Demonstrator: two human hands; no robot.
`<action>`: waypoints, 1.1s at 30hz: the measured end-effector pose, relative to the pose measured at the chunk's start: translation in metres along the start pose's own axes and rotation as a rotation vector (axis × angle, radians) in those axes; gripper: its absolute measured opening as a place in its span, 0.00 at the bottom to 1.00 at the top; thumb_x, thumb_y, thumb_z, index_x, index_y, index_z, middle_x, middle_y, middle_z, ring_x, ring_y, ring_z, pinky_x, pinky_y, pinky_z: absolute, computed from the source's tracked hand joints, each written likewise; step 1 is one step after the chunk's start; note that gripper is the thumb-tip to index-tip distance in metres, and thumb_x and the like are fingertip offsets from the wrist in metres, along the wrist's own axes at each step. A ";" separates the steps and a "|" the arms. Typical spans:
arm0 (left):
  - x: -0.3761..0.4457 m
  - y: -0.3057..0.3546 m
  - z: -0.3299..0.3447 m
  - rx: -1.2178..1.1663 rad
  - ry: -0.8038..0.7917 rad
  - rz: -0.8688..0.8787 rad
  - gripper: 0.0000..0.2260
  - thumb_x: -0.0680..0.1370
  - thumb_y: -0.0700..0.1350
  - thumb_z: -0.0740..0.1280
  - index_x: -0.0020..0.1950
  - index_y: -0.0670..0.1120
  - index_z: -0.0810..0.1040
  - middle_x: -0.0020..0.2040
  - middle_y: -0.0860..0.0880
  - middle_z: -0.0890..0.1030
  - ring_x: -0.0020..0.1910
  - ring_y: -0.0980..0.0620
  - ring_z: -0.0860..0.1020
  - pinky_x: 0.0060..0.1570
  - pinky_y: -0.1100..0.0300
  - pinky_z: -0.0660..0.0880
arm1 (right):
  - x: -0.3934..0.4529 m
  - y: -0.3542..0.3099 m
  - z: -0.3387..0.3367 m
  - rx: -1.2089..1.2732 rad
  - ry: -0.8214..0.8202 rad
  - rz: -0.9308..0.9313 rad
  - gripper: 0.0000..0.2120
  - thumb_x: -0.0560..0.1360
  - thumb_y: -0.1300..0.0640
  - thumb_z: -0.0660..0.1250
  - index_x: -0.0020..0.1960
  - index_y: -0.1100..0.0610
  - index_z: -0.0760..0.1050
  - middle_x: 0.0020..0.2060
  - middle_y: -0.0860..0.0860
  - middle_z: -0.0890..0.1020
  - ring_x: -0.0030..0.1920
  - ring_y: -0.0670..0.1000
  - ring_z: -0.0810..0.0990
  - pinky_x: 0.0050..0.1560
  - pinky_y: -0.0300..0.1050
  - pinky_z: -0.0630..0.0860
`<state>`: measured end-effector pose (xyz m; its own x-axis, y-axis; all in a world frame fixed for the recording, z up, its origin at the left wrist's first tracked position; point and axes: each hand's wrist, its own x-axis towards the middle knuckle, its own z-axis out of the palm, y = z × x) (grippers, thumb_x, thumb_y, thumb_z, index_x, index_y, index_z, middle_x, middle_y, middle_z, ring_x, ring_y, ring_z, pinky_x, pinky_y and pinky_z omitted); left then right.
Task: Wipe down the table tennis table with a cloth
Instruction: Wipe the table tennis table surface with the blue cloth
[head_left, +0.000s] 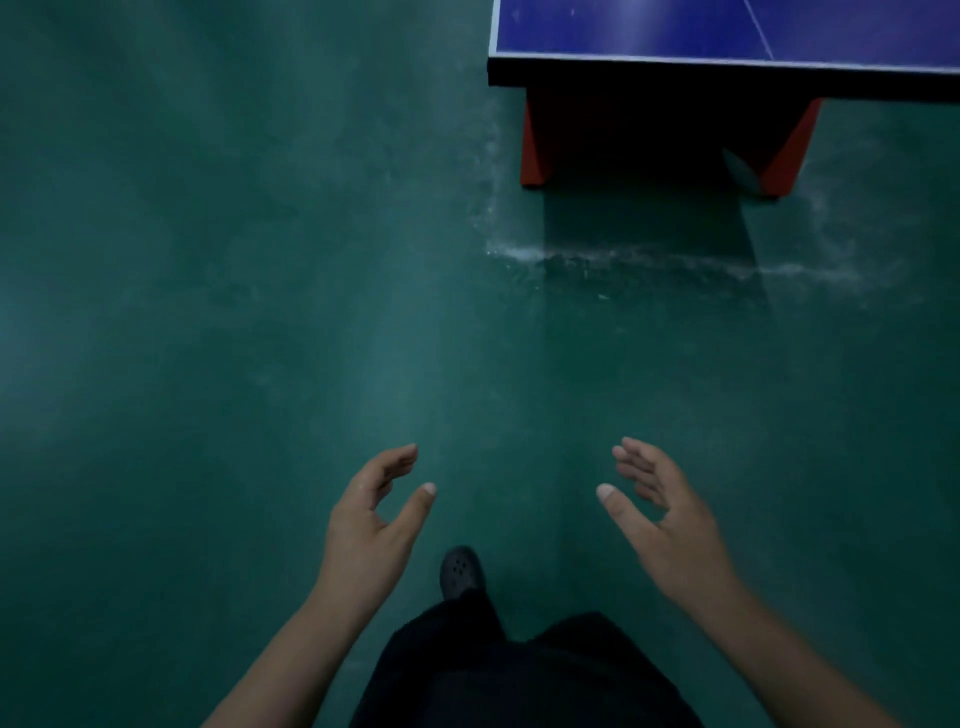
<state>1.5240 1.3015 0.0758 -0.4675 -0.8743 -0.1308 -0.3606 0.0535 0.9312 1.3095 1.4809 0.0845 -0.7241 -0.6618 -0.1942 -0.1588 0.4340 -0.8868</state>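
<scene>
You stand on a dark green floor (208, 260) with both hands held out low in front of you, palms turned toward each other and well apart. Your left hand (371, 514) holds nothing; its fingers are loosely curved and the thumb sticks forward, with a clear gap between thumb and fingertips. Your right hand (662, 514) is likewise bare, fingers relaxed and slightly spread, thumb pointing inward toward the left hand. Neither hand touches anything. The table tennis table (675, 31) sits ahead of you and to your right, at the top of the view, well apart from both hands; you see only its near left corner, a blue top with a white edge line and a white centre line running away from you. Under it a black apron shades a red base (532, 150) that rests on the floor. Pale scuff marks (524, 254) streak the floor just in front of that base. Below your hands, one dark perforated shoe (460, 571) points forward, and dark trousers (519, 675) fill the bottom of the view.
</scene>
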 end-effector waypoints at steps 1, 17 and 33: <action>0.032 0.009 -0.004 -0.001 -0.010 0.017 0.16 0.75 0.40 0.73 0.57 0.58 0.77 0.57 0.57 0.82 0.59 0.62 0.78 0.65 0.60 0.71 | 0.026 -0.015 0.007 0.016 0.011 -0.006 0.24 0.75 0.58 0.73 0.61 0.37 0.69 0.60 0.38 0.78 0.61 0.36 0.76 0.65 0.39 0.70; 0.471 0.087 0.029 0.021 -0.038 -0.003 0.13 0.76 0.41 0.72 0.59 0.53 0.78 0.58 0.57 0.81 0.60 0.61 0.78 0.62 0.64 0.71 | 0.437 -0.119 0.075 0.055 0.011 0.020 0.22 0.75 0.58 0.72 0.59 0.35 0.70 0.61 0.40 0.79 0.62 0.40 0.77 0.66 0.44 0.72; 0.916 0.146 0.027 -0.013 -0.012 0.046 0.15 0.76 0.40 0.72 0.58 0.56 0.78 0.58 0.57 0.82 0.60 0.62 0.78 0.62 0.70 0.71 | 0.872 -0.268 0.163 0.066 -0.033 -0.034 0.21 0.75 0.55 0.72 0.62 0.36 0.71 0.60 0.38 0.79 0.61 0.39 0.77 0.63 0.40 0.71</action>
<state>1.0214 0.5217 0.0825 -0.4928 -0.8653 -0.0918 -0.3282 0.0872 0.9406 0.8306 0.6882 0.0840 -0.6966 -0.6954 -0.1764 -0.1370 0.3704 -0.9187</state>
